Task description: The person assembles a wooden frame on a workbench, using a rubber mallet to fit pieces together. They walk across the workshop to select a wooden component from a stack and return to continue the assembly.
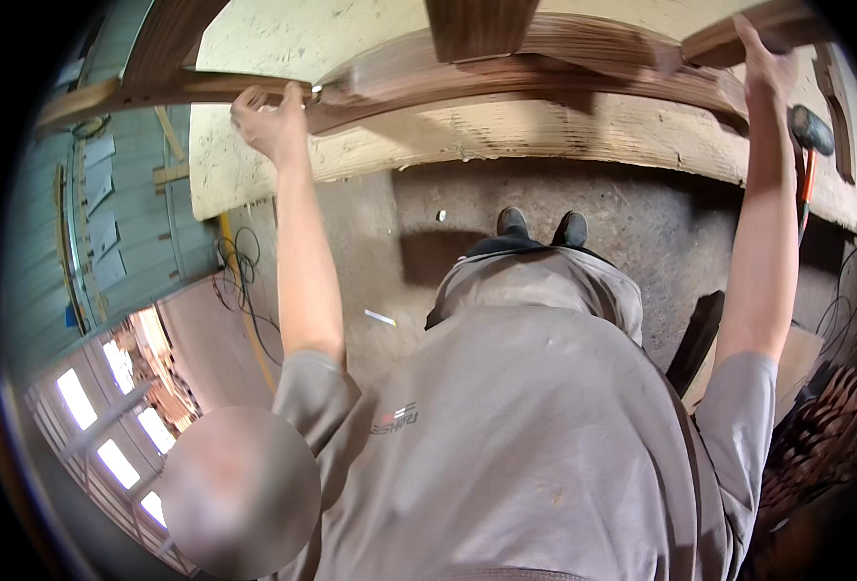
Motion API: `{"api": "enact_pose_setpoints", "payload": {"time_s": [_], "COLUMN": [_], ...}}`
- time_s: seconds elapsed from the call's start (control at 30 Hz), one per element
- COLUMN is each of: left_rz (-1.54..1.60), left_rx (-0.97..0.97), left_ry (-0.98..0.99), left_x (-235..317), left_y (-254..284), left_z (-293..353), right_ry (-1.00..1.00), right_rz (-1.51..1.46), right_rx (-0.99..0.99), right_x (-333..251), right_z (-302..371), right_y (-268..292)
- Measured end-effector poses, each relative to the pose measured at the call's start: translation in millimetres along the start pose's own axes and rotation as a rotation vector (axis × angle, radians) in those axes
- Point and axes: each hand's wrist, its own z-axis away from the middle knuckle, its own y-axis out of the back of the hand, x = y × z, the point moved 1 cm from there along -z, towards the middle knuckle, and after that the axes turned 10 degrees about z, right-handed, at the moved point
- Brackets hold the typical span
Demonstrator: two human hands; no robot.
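Observation:
A dark brown wooden frame (545, 85) stretches across the top of the head view, over a pale, worn workbench (506, 136). It looks smeared by motion, and its upper parts run out of the picture. At its left end, my left hand (272, 124) is closed round a wooden bar, with the fingers bent over it. My right hand (765, 73) grips the frame's right end, thumb laid along the wood; its other fingers are partly hidden. Both arms reach far apart and forward.
Right of my right forearm lies a mallet (812, 131) with a black head and orange handle, beside a shaped wooden piece (833, 111). Papers (102, 198) lie on a green surface at left. Cables (243, 266) trail below it. Stacked wooden parts (821, 455) sit lower right.

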Motion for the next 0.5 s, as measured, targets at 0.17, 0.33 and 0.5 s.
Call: {"api": "enact_pose_setpoints", "payload": {"time_s": [0.17, 0.33, 0.5], "left_rz": [0.822, 0.614, 0.485], "left_rx": [-0.703, -0.725, -0.673], "left_ry": [-0.348, -0.138, -0.166], "left_x": [130, 160, 165], "left_y": [-47, -92, -89], "left_z": [7, 26, 26], "right_ry": [-0.008, 0.015, -0.019], "right_rz": [0.151, -0.019, 0.03], "right_rx": [-0.016, -0.051, -0.09], "right_x": [-56, -20, -28], "right_z": [30, 14, 16], "right_y": [-25, -18, -17]}}
